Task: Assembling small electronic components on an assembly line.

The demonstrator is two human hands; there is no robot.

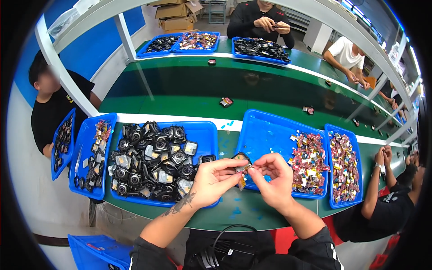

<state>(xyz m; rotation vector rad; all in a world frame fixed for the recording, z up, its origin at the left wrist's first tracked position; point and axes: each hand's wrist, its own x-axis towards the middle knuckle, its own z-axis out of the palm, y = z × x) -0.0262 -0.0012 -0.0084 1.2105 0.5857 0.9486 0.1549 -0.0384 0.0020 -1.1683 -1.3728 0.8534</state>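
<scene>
My left hand (pixel 208 181) grips a small black smartwatch case (pixel 241 157) between thumb and fingers, above the gap between two blue trays. My right hand (pixel 273 176) is closed in a pinch at the case's near side; a tiny reddish and gold piece shows between the two hands, and the fingertips partly hide it. Left of my hands, a blue tray (pixel 204 135) holds a heap of black watch cases (pixel 157 155). Behind and right of my right hand, another blue tray (pixel 265 128) has small red, yellow and white electronic parts (pixel 308 162) piled at its right side.
At the right stands a narrower blue tray of similar parts (pixel 344 166). A blue tray (pixel 83 157) with mixed pieces is at the left. Beyond a white rail, the green conveyor (pixel 180 96) carries scattered pieces. Several other people sit around the line. Black cables (pixel 216 252) lie near my lap.
</scene>
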